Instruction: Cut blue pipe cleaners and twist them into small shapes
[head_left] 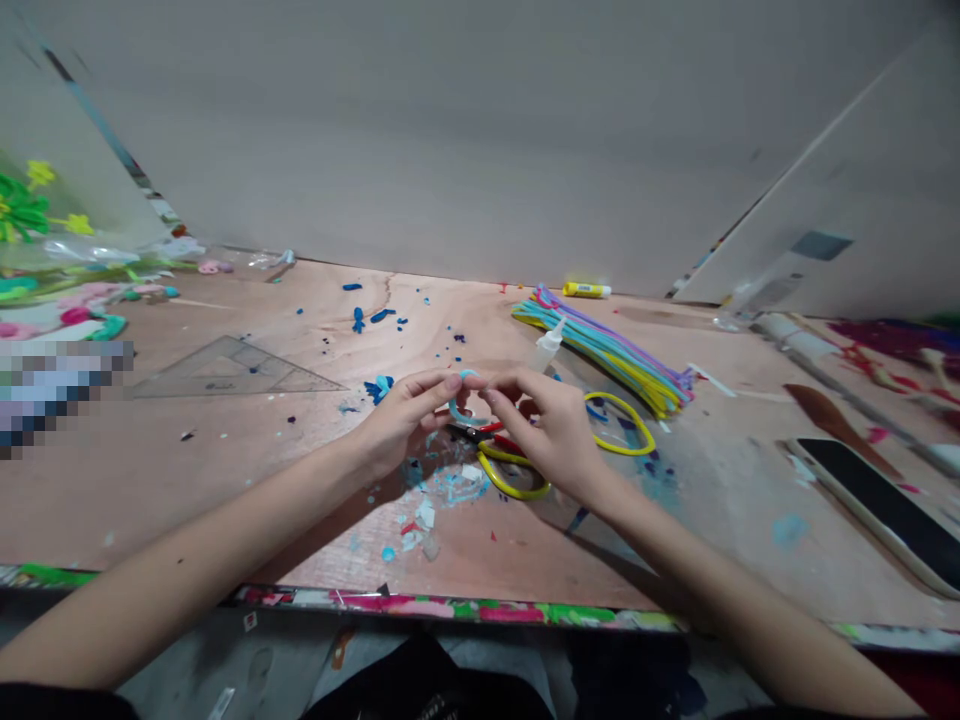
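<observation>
Between my two hands, just above the table, is a light blue pipe cleaner (454, 412) bent into a curve. My left hand (401, 418) pinches it from the left with thumb and forefinger. From the right, the fingertips of my right hand (553, 425) close on its upper end, partly hiding it. Under my right hand lie yellow-handled scissors (517, 490), with their dark blades pointing left. A white-tipped glue bottle (548, 345) stands behind that hand. Beyond it lies a bundle of purple, blue and yellow pipe cleaners (611, 352). Dark blue fuzzy pieces (377, 390) rest behind my left hand.
A clear set square (217, 372) lies at left, near colourful craft pieces (75, 310). A yellow glue stick (586, 290) is by the back panel. To the right are a phone (877, 510) and a brown wooden tool (836, 425). Scraps (425, 515) litter the tabletop.
</observation>
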